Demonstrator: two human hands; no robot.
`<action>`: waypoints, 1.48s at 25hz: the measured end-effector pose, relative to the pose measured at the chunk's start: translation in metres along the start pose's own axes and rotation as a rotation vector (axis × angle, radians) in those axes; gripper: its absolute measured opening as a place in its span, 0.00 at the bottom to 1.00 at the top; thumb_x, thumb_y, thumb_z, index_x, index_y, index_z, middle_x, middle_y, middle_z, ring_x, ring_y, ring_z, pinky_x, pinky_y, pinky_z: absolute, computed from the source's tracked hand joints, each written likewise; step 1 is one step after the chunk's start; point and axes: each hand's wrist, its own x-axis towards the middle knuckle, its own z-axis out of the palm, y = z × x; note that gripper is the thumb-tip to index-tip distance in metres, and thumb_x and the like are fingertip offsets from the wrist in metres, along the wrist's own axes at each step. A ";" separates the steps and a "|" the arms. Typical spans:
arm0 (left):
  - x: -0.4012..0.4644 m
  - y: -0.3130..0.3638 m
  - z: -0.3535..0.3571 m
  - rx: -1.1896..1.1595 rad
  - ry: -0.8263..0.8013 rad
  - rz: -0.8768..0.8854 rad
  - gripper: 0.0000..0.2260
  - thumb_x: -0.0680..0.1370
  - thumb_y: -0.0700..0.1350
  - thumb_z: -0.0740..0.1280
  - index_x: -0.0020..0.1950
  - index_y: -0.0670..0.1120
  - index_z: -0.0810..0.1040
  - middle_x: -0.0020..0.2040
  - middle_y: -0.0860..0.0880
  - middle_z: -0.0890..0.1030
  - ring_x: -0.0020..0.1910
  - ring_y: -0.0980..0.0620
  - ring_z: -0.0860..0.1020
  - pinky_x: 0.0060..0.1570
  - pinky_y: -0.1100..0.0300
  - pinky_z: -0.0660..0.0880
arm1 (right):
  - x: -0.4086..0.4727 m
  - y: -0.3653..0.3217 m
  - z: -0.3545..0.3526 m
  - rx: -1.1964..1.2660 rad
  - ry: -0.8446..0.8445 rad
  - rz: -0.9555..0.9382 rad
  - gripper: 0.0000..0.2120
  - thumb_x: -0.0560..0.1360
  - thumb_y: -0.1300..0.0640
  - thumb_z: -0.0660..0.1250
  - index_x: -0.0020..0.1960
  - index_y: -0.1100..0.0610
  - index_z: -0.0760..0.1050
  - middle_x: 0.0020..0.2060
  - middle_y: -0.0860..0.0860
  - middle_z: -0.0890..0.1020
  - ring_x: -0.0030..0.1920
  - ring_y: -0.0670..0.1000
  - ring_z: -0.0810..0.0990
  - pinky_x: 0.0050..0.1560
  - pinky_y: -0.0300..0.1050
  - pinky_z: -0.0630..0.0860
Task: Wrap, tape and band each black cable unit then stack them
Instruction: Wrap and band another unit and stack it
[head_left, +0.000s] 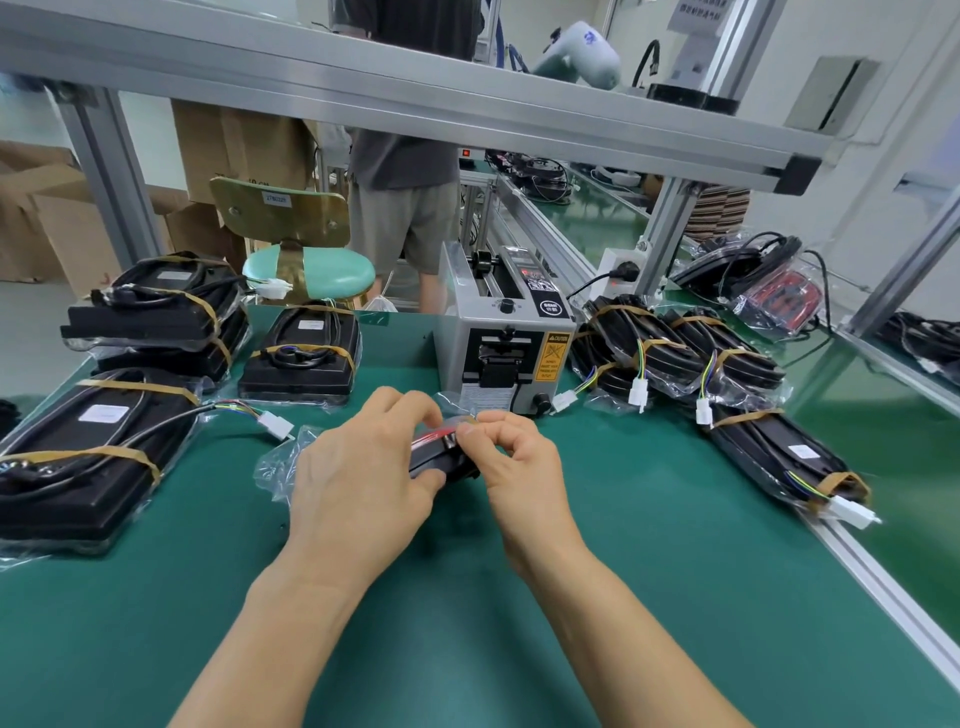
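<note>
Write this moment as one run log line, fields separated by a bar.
step: wrapping | left hand: holds black unit | right hand: pinches its bag | tape dispenser: behind | banded units: both sides

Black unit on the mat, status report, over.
Left hand and right hand both grip black unit. Bag half on. Tape dispenser directly behind.

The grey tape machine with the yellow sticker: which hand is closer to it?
Right. The right hand is just below the tape machine, almost under its front. The left hand is farther over to the left. Both hold the black cable unit.
</note>
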 end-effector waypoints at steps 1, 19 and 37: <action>0.000 0.000 0.001 0.000 0.003 0.002 0.14 0.68 0.51 0.74 0.50 0.57 0.73 0.49 0.56 0.75 0.44 0.46 0.77 0.35 0.57 0.63 | 0.001 0.000 -0.001 -0.007 -0.006 -0.006 0.14 0.74 0.61 0.69 0.31 0.52 0.79 0.46 0.46 0.76 0.49 0.40 0.76 0.56 0.38 0.70; 0.001 -0.003 0.002 -0.001 0.016 0.034 0.13 0.68 0.50 0.74 0.48 0.57 0.73 0.46 0.56 0.75 0.42 0.47 0.78 0.34 0.58 0.63 | 0.004 -0.001 -0.002 0.021 -0.047 0.026 0.08 0.75 0.59 0.69 0.38 0.59 0.82 0.51 0.52 0.78 0.49 0.43 0.76 0.58 0.41 0.70; 0.002 0.002 0.001 0.011 -0.021 0.026 0.11 0.68 0.48 0.74 0.49 0.58 0.83 0.46 0.56 0.76 0.37 0.46 0.77 0.35 0.58 0.68 | 0.010 -0.003 -0.006 -0.030 0.022 0.032 0.12 0.74 0.62 0.69 0.51 0.51 0.68 0.47 0.49 0.76 0.48 0.46 0.76 0.49 0.36 0.73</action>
